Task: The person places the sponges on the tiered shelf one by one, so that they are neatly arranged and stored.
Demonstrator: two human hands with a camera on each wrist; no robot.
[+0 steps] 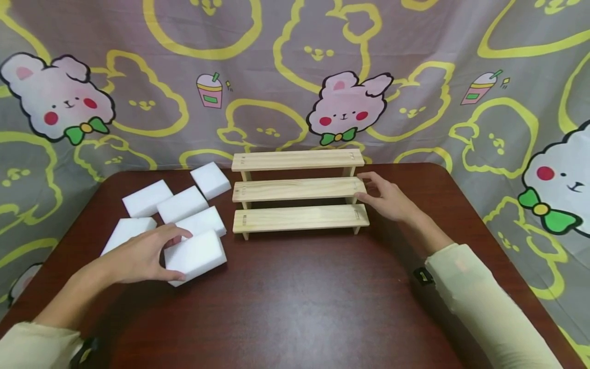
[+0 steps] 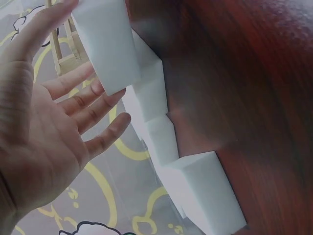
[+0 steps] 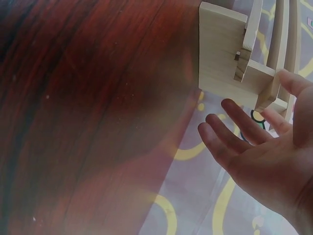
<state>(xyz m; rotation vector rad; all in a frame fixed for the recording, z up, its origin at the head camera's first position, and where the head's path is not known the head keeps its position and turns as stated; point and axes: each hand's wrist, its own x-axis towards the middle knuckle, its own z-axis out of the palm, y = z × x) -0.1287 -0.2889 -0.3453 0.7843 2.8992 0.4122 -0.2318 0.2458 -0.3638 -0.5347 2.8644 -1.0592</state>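
My left hand (image 1: 138,254) pinches a white foam block (image 1: 195,257) between thumb and fingers, above the tabletop at the near edge of a group of similar blocks. In the left wrist view the held block (image 2: 110,46) hangs at the fingertips of the left hand (image 2: 63,103). A three-tier wooden display stand (image 1: 299,189) stands at the middle of the back. At its right end my right hand (image 1: 389,200) pinches the end of the middle tier with thumb and index finger. The right wrist view shows the other fingers of the right hand (image 3: 264,152) extended beside the stand (image 3: 222,54).
Several more white foam blocks (image 1: 147,199) lie left of the stand, some touching one another. The dark reddish-brown table (image 1: 295,307) has rounded back corners. Behind it hangs a grey cloth (image 1: 267,66) with cartoon bears and rabbits.
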